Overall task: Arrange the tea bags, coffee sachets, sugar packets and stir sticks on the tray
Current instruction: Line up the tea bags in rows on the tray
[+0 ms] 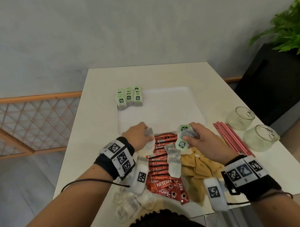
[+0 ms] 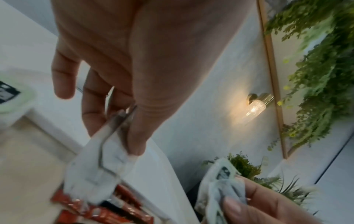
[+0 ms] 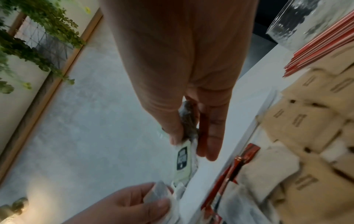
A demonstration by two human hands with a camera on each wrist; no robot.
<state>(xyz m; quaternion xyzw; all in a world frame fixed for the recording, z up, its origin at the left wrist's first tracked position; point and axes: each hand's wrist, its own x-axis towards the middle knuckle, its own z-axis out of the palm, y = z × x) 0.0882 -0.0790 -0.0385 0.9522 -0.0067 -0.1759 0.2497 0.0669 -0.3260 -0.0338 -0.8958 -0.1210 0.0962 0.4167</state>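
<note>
A white tray [image 1: 163,105] lies mid-table with green-tagged tea bags [image 1: 129,98] stacked at its far left corner. My left hand [image 1: 140,138] pinches a tea bag [image 1: 149,132] at the tray's near edge; the left wrist view shows that tea bag [image 2: 99,169] hanging from thumb and fingers. My right hand [image 1: 201,140] grips a bunch of tea bags [image 1: 185,136] with green tags; the right wrist view shows the bunch of tea bags [image 3: 184,150] too. Red coffee sachets [image 1: 162,164], brown sugar packets [image 1: 200,167] and loose tea bags [image 1: 174,160] lie below the hands. Red stir sticks [image 1: 233,138] lie to the right.
Two glass jars [image 1: 240,117] [image 1: 260,139] stand right of the stir sticks near the table's edge. More loose tea bags [image 1: 129,206] lie at the near left. A dark cabinet [image 1: 273,80] with a plant [image 1: 288,28] stands beyond the table's right side.
</note>
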